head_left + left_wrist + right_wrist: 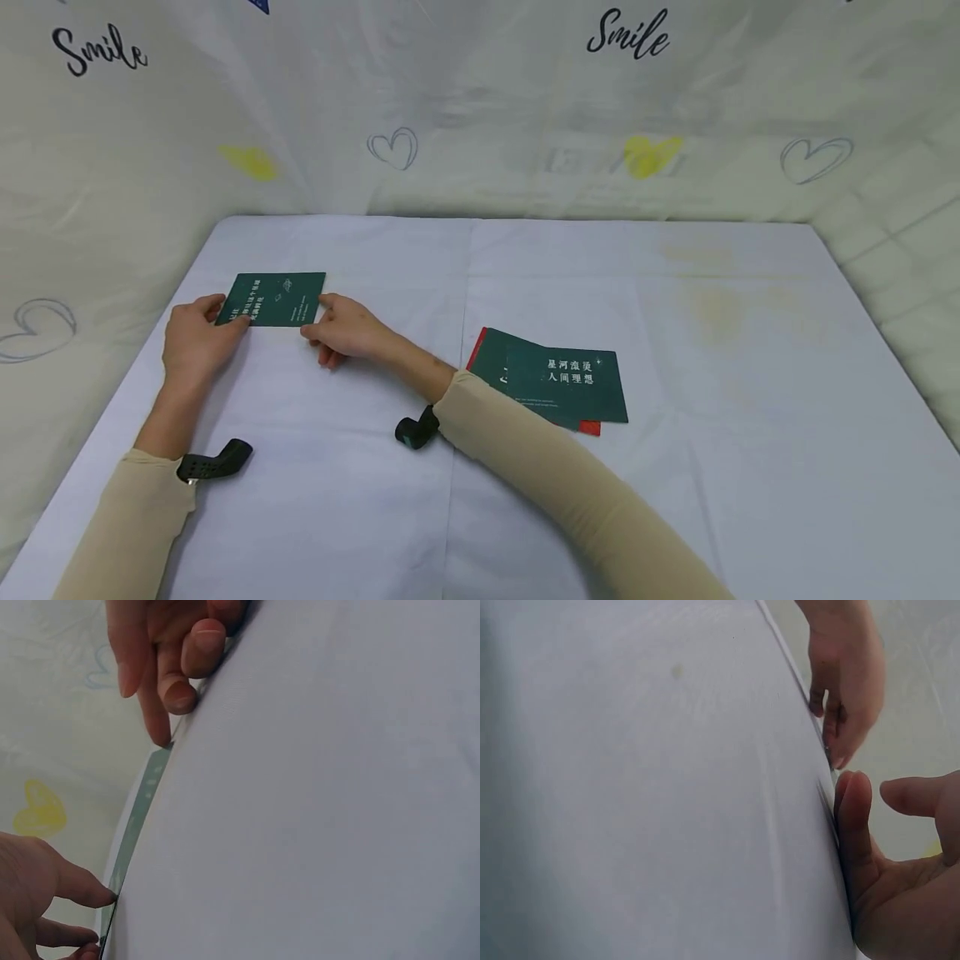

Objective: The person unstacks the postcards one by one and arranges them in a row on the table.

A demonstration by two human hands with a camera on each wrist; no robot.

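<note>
A dark green card [273, 292] with white print lies flat at the left rear of the table. At its near left corner, my left hand [197, 342] holds it, thumb at the near edge and fingers at the left side. My right hand [352, 329] touches the right end with an extended index finger, its thumb by the near right corner. Seen edge-on in the left wrist view, the card is a thin green strip [135, 817]. The right wrist view hides most of it.
Right of centre, an overlapping pile of green cards [570, 383] shows red bits [590, 427] at its edges; my right sleeve [555, 475] covers part of it. Under everything is a white-covered table [337, 517]. A printed curtain [480, 92] hangs behind.
</note>
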